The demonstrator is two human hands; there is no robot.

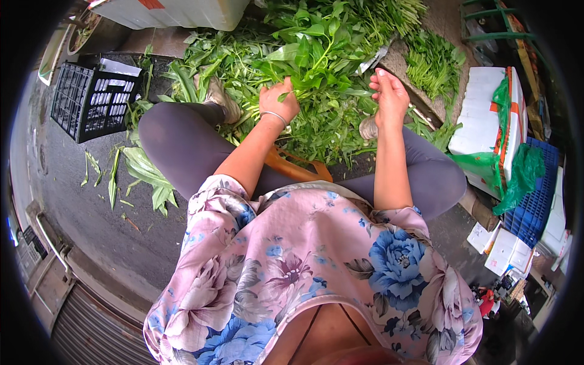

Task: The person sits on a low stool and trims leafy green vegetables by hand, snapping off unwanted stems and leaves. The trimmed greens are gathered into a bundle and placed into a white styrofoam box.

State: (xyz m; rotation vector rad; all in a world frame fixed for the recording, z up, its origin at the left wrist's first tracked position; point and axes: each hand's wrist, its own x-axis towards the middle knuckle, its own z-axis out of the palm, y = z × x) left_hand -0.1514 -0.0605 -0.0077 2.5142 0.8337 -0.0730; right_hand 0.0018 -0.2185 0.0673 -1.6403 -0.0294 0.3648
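My left hand (279,102), with a bangle at its wrist, is closed around the stems of a bunch of leafy greens (315,59) that fans out up and to the right. My right hand (390,93) is raised to the right of the bunch, its fingertips pinched together; whether something small is between them I cannot tell. Under and around both hands lies a wide heap of loose green leaves and stems (319,132). Bundled greens with trimmed pale stems (431,68) lie beyond my right hand. An orange plastic piece (292,166) shows between my legs.
A black plastic crate (93,102) stands at the left, near fallen leaves (146,166) on the wet ground. A foam box (173,13) is at the top. At the right are another foam box (479,114), green plastic bags (524,178) and a blue crate (534,196).
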